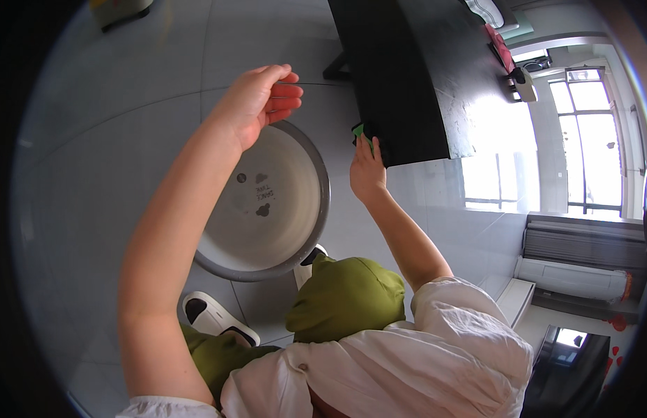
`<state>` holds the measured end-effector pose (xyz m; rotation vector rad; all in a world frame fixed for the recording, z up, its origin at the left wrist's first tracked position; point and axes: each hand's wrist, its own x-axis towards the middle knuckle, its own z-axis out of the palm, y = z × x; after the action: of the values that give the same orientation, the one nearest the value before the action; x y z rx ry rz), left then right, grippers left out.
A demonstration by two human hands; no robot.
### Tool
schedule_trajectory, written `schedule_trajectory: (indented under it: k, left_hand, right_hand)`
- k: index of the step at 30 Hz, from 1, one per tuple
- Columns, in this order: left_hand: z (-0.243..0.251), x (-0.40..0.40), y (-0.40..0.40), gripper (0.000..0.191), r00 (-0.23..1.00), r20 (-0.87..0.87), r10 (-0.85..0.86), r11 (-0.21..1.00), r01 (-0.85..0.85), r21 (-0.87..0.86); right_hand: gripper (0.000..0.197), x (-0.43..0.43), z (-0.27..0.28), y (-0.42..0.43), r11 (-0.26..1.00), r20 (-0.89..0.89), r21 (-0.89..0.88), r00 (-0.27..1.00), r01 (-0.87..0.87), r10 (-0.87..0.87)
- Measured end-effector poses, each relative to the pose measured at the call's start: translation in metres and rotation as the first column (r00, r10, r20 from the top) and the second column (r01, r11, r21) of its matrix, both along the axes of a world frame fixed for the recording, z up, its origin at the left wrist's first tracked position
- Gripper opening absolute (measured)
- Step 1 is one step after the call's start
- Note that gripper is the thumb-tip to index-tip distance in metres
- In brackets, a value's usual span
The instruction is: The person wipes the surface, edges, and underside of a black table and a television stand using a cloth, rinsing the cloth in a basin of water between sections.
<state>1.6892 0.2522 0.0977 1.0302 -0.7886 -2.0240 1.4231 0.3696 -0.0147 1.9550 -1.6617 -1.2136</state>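
My right hand holds a green and black scrubbing sponge or cloth against the lower side of a black table, close to its corner. Part of the sponge is hidden by the fingers. Over the far rim of a round plastic basin, my left hand hangs in the air, its fingers loosely bent and nothing in them. The basin stands on the floor before me. It is pale inside with a grey rim, and dark prints and writing mark its bottom.
Grey tiles cover the floor. A short black table leg angles out beyond my right hand. On the tabletop's far edge stand a pale dispenser-like object and a pink item. White slippers are on my feet beside the basin.
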Motion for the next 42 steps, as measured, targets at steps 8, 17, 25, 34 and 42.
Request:
schedule_trajectory:
  k: [8, 17, 25, 34, 42]
  left_hand:
    - [-0.009, -0.004, -0.001, 0.026, 1.000, 0.008, -0.022, 1.000, 0.022, 0.011]
    - [-0.021, -0.027, 0.001, 0.023, 0.999, -0.004, -0.046, 0.993, 0.046, 0.105]
    - [-0.024, -0.014, 0.003, 0.023, 0.999, -0.013, -0.029, 0.994, 0.031, 0.107]
    - [-0.046, -0.011, 0.004, 0.021, 1.000, 0.010, -0.027, 0.985, 0.025, 0.169]
    - [-0.077, -0.039, 0.017, 0.021, 0.995, -0.026, -0.099, 0.977, 0.102, 0.188]
  right_hand:
    - [0.043, -0.017, 0.042, 0.020, 0.948, 0.199, -0.317, 0.977, -0.008, 0.075]
    - [0.050, -0.009, 0.065, 0.019, 0.803, 0.179, -0.595, 0.979, 0.026, 0.101]
    - [0.036, -0.026, -0.023, 0.027, 0.903, 0.296, -0.425, 0.935, -0.053, 0.194]
    - [0.026, -0.016, -0.054, 0.072, 0.898, 0.955, -0.144, 0.296, 0.417, 0.016]
    - [0.037, -0.049, -0.050, 0.090, 0.206, -0.037, 0.976, -0.876, 0.072, 0.481]
